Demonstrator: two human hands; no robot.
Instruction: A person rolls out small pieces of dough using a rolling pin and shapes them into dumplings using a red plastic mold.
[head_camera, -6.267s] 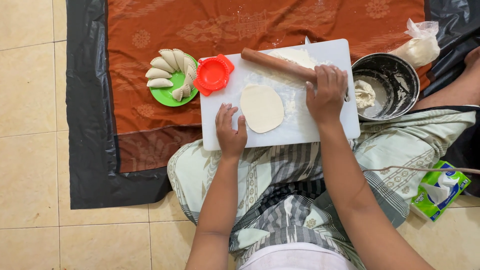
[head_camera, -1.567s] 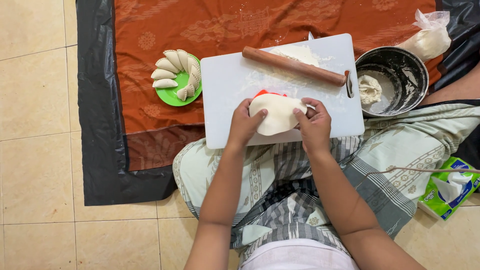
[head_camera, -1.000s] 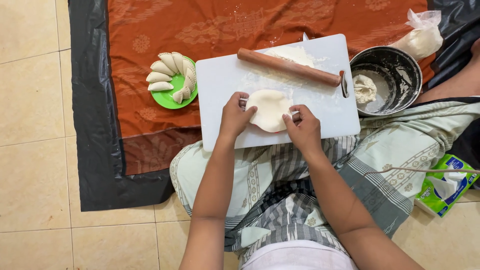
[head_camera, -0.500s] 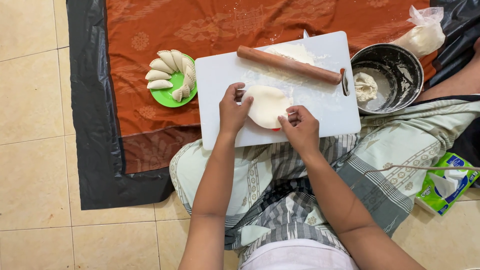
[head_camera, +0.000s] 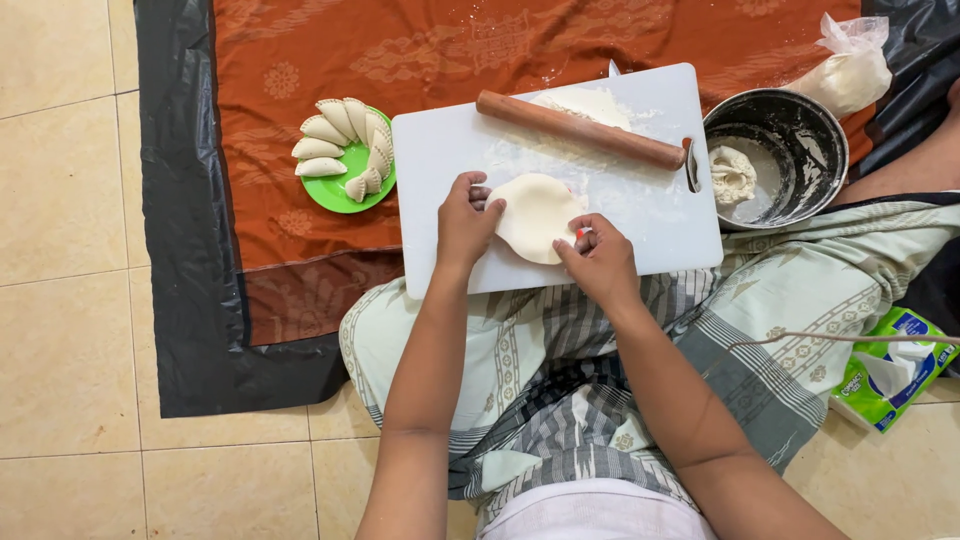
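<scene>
While both hands are pinching the edges of the dough round (head_camera: 538, 215), it is sitting on the near-centre part of the white cutting board (head_camera: 660, 240), draped over a red mould that is showing only as a sliver by the right thumb. Left hand (head_camera: 465, 222) is gripping the left rim, fingertips curled onto the dough; right hand (head_camera: 600, 258) is clamping the near-right rim.

Change vs a second ago: dough is lying flatter and more spread over the mould, and the hands are sitting further out on its edges. My read: the sheet is being seated and centred.

Edges/room: rolling pin (head_camera: 580, 130) is lying diagonally just beyond the dough, apart from it. Metal bowl (head_camera: 790, 150) with a dough lump is touching the board's right edge. Green plate (head_camera: 350, 175) of folded dumplings is sitting just left of the board. Board's far-left corner and right strip are staying free. Tissue pack (head_camera: 890, 370) is well apart, near right.
</scene>
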